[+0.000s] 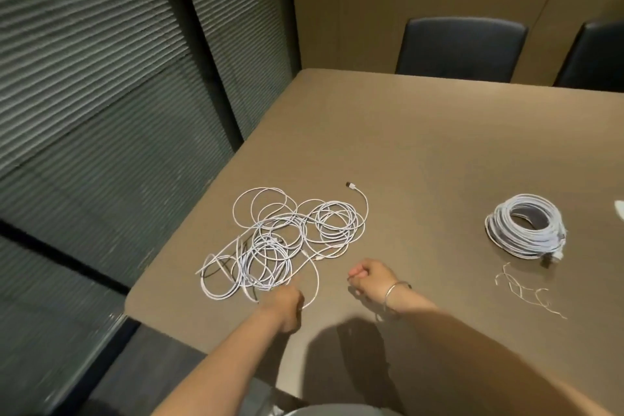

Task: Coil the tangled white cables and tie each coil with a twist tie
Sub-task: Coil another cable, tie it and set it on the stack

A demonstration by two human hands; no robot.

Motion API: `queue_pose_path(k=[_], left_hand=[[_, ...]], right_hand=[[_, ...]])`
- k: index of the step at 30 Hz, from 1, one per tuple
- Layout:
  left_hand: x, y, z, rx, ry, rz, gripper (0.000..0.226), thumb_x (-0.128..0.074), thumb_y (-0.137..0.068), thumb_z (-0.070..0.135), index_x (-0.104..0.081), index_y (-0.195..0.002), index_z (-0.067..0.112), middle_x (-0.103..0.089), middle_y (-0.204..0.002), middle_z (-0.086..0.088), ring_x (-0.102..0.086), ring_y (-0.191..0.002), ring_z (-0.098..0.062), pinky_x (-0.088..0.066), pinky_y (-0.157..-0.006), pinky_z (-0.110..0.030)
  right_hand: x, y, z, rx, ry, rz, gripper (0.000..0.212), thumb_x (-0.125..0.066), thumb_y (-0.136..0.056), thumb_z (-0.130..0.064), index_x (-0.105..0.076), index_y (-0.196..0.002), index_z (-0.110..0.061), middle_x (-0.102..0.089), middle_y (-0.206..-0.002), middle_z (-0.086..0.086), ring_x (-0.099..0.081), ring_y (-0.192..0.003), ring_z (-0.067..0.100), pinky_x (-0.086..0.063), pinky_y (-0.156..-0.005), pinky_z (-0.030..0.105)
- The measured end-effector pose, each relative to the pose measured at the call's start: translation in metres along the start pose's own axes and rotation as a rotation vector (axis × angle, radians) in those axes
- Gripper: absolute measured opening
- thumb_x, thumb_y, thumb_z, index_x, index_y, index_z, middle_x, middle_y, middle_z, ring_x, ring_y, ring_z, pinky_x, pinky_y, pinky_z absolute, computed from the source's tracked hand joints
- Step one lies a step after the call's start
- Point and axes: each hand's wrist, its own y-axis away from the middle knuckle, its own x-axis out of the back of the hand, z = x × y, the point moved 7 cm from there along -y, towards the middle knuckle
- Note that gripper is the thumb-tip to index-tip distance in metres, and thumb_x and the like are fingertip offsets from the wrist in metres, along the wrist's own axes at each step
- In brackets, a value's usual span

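Large brown matte table [422, 152] across the centre and right of the frame. One loose tangle of thin white cables [287, 240] spread left of centre, many overlapping loops, number of separate cables in it impossible to count. One free end with a small dark-tipped plug [350, 185] pointing toward the upper left, just above the tangle's right side.

One neat round stack of coiled white cables [525, 224] at the right of the frame, well apart from the tangle; number of coils in it not clear. One plug end [553, 258] sticking out at its lower right edge. Scattered thin white twist ties [526, 290] just below that stack, several, too fine and overlapping for an exact count.

Left hand [287, 304] at lower centre, fingers curled round a single white strand [315, 280] looping out of the tangle's lower right. Right hand [369, 277] just to the right, near the tangle, fingers bunched together at the tips, seemingly pinching something thin; what it is, cannot tell. One thin silver metal bangle [391, 295] on the right wrist.

Two black padded chairs: one [459, 49] at upper centre-right, another [594, 57] cut by the right edge. Dark slatted blinds [101, 78] filling the left side. Small white object [619, 208] cut off at the right edge, unidentifiable.
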Motion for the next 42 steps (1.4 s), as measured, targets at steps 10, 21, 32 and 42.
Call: queue_pose_path(k=[10,21,32,42], left_hand=[[-0.007,-0.014,-0.038,-0.152,-0.177,0.042,0.027,-0.052,-0.091,0.011,-0.061,-0.117,0.008,-0.061,-0.125,-0.018,-0.057,-0.118,-0.035,-0.045,-0.095,-0.037],[0.000,-0.024,-0.037,-0.307,-0.294,0.092,0.028,-0.045,-0.096,0.006,-0.057,-0.121,0.001,-0.059,-0.126,-0.019,-0.056,-0.120,-0.035,-0.044,-0.097,-0.039],[0.083,-0.007,-0.032,-0.380,0.801,0.168,0.024,-0.052,-0.081,-0.005,-0.069,-0.079,0.011,-0.065,-0.070,-0.002,-0.058,-0.066,-0.014,-0.046,-0.062,-0.017],[0.253,0.040,-0.037,-0.699,-0.006,0.643,0.033,-0.048,-0.100,0.042,-0.060,-0.123,0.022,-0.056,-0.133,0.001,-0.044,-0.131,-0.017,-0.020,-0.117,-0.045]], right_hand=[[-0.062,0.004,0.002,-0.119,0.072,0.019,0.011,-0.063,-0.074,0.000,-0.064,-0.072,-0.012,-0.060,-0.055,0.004,-0.052,-0.043,0.012,-0.038,-0.039,0.015],[-0.100,0.016,0.018,-0.263,-0.063,0.061,0.011,-0.056,-0.079,0.002,-0.057,-0.076,-0.009,-0.051,-0.051,0.010,-0.041,-0.038,0.016,-0.029,-0.037,0.017],[-0.091,0.012,-0.063,0.085,-0.123,0.403,0.027,-0.051,-0.092,-0.003,-0.056,-0.067,-0.011,-0.053,-0.055,0.002,-0.046,-0.047,0.011,-0.040,-0.049,0.021],[-0.029,0.073,-0.231,0.577,0.399,0.370,0.022,-0.046,-0.098,-0.012,-0.067,-0.096,-0.018,-0.053,-0.062,-0.011,-0.048,-0.059,0.003,-0.037,-0.062,0.026]])
